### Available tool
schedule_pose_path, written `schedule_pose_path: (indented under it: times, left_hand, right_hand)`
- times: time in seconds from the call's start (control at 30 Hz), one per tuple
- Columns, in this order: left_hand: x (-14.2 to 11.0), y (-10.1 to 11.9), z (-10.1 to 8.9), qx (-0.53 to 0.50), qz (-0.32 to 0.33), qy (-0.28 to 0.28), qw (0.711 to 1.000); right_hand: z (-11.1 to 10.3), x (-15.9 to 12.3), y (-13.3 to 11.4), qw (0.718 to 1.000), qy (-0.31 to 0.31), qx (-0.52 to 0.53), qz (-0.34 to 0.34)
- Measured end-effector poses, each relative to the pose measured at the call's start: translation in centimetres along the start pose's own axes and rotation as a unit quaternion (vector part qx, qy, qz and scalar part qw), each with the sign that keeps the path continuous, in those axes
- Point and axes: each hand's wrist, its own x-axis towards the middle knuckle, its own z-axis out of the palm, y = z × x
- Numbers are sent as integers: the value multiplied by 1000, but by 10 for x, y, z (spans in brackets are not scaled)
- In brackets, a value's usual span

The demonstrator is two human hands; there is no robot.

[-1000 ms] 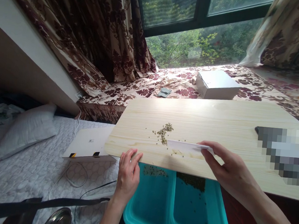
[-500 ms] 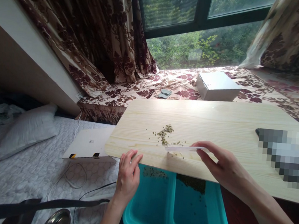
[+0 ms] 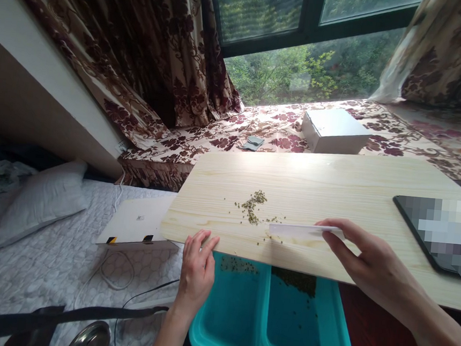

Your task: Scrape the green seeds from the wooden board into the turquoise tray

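Observation:
A small heap of green seeds (image 3: 253,203) lies on a pale wooden board (image 3: 334,187). My right hand (image 3: 372,261) pinches a thin white card (image 3: 298,230) that stands on edge on the board, just right of the heap, with a few stray seeds beside it. My left hand (image 3: 198,267) rests flat with its fingers stretched over the board's near edge. Below that edge sit two teal bins (image 3: 236,329), both with green seeds along the far wall.
A white box (image 3: 333,129) and a folded grey cloth (image 3: 253,142) lie on the patterned window seat. A dark tablet (image 3: 431,228) rests at the board's right end. A bed with a pillow (image 3: 38,199), a white flat box (image 3: 135,221), cables and a metal dish (image 3: 90,338) are at left.
My right hand with the white card slid left toward the heap, then back to the right, leaving a few seeds spread beside it. The left hand stayed put.

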Motion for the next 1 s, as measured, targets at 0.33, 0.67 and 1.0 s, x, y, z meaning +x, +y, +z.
schedule_pose_path:
  times: [0.33, 0.67, 1.0]
  left_hand:
    - [0, -1, 2, 1, 4, 3, 1000]
    - [0, 0, 1, -2, -2, 6, 1000]
    - [-1, 0, 2, 1, 1, 12, 1000]
  right_hand:
    - [0, -5, 1, 1000, -12, 5, 18]
    - [4, -17, 13, 999, 1, 18, 48]
    - [17, -8, 11, 998, 11, 46, 46]
